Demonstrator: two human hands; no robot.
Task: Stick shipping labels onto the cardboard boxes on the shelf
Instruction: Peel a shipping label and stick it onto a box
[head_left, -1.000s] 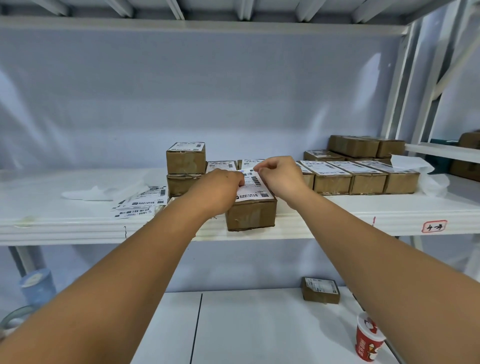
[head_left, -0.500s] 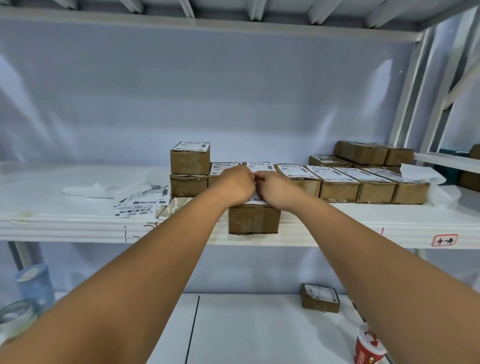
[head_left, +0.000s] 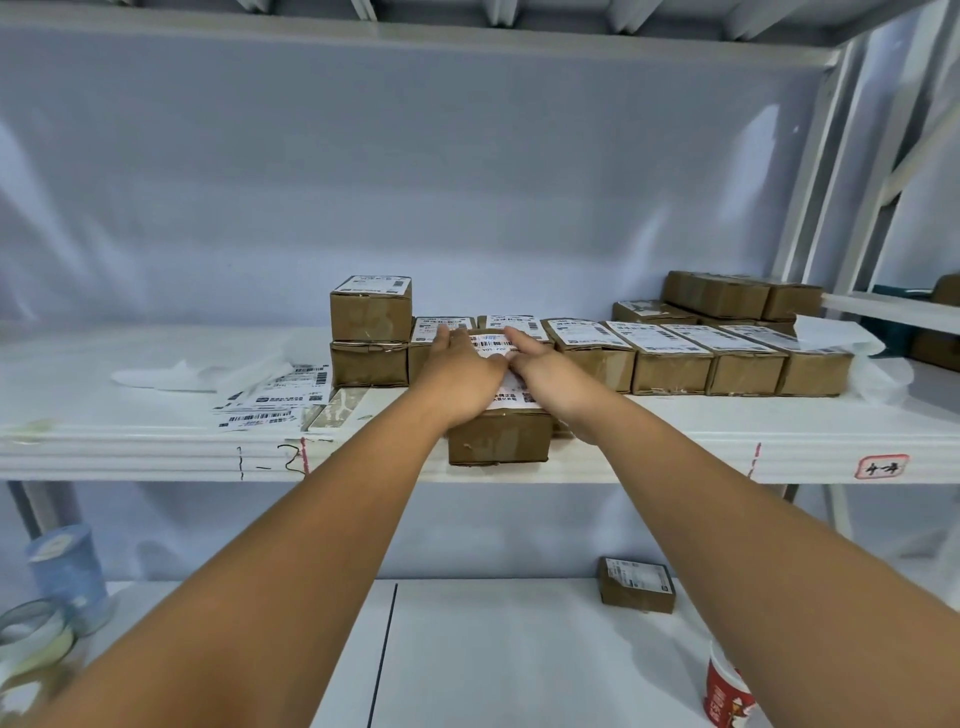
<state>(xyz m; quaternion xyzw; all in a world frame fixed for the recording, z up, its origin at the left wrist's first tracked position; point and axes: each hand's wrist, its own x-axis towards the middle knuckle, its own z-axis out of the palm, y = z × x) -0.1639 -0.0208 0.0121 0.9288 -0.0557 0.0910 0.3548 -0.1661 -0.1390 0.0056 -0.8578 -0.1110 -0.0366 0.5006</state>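
A white shipping label (head_left: 493, 344) lies atop a cardboard box (head_left: 498, 437) at the front edge of the shelf (head_left: 675, 441). The left hand (head_left: 462, 364) and right hand (head_left: 545, 365) press it flat, fingers straight, gripping nothing. Just behind stand labelled boxes (head_left: 670, 358); loose labels (head_left: 275, 396) lie to the left.

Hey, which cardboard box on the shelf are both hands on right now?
The box at the front edge of the shelf, alone ahead of the row; left hand and right hand press its label.
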